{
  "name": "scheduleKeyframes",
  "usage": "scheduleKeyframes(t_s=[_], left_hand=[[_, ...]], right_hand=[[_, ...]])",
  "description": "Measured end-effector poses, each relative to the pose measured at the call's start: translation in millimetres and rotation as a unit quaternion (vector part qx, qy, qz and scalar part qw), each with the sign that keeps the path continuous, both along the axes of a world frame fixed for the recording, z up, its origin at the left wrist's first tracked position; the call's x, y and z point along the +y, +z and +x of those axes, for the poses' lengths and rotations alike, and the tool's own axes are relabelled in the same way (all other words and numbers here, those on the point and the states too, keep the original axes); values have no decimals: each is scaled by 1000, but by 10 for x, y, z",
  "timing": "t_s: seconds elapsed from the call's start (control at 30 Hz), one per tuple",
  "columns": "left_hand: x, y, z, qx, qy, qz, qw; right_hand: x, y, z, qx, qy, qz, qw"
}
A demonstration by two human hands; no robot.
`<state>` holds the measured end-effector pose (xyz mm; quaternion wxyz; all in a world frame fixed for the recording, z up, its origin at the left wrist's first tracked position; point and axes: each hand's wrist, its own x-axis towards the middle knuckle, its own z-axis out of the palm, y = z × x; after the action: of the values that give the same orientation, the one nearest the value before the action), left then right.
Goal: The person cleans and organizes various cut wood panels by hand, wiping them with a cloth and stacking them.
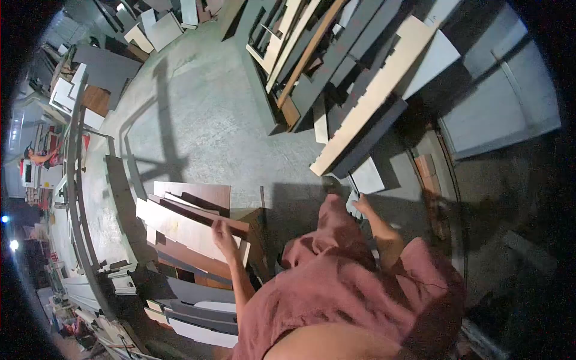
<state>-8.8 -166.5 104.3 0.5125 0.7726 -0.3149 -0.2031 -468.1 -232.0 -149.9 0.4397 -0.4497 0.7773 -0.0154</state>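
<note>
My left hand (223, 235) reaches out over a stack of flat boards (180, 231) on the floor, its fingers curled on the edge of a long brown board (201, 211) near the top of the stack. My right hand (362, 205) is stretched forward at the lower edge of a small pale grey panel (367, 176), beside the foot of a long pale plank (378, 96). Whether the right hand grips anything is not clear. My reddish shirt (348, 288) fills the bottom of the view.
A heap of long grey and pale boards (324, 54) leans at the top centre. Bare concrete floor (204, 114) lies between the piles. A long workbench (78, 198) runs along the left, with another person (37, 157) far off. Bricks (426, 165) sit to the right.
</note>
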Motion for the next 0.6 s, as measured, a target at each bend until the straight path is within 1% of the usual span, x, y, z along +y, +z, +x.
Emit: scheduleKeyframes(t_s=[0.03,0.07,0.1,0.13,0.17,0.2,0.23,0.27,0.3,0.37,0.4,0.43,0.47,0.5,0.53,0.57,0.6], left_hand=[[-35,87,-189,12,-33,18,999],[-8,-3,-248,50,-99,67,992],[-69,115,-476,59,-125,102,985],[-60,8,-637,139,-125,114,976],[4,-235,-691,104,-171,185,962],[-64,-157,-884,67,-213,213,951],[-50,-275,-1029,124,-200,279,931],[38,-587,-1082,103,-243,320,910],[359,-1130,-1124,91,-238,375,891],[633,-1440,-1325,100,-209,296,927],[811,-1556,-1388,196,-143,358,901],[856,-1652,-1455,293,-73,414,859],[781,-1560,-1562,381,14,413,828],[690,-1399,-1646,460,104,407,782],[871,-1549,-1657,439,110,467,759],[1158,-1742,-1678,416,114,523,735],[1219,-1765,-1710,419,119,528,729]], right_hand=[[-226,-206,-18,7,22,-3,1000],[-473,99,81,-7,9,-14,1000],[-711,100,126,-12,19,-15,1000],[-965,49,154,-21,24,-23,999],[-1228,-19,175,-30,29,-29,999],[-1484,-98,215,-52,45,-58,996],[-1828,-85,286,-56,55,-60,995],[-2150,-82,345,-48,51,-13,997],[-2386,-108,401,-39,46,41,997],[-2974,-468,472,-38,63,59,995],[-3228,-590,503,-35,63,39,997],[-3482,-716,514,-28,65,20,997],[-3774,-1007,463,-37,92,45,994],[-3922,-1310,439,-63,40,-62,995],[-4185,-1750,397,-52,15,-58,997],[-4481,-1875,406,-67,9,-69,995],[-4798,-1890,422,-83,1,-83,993]])
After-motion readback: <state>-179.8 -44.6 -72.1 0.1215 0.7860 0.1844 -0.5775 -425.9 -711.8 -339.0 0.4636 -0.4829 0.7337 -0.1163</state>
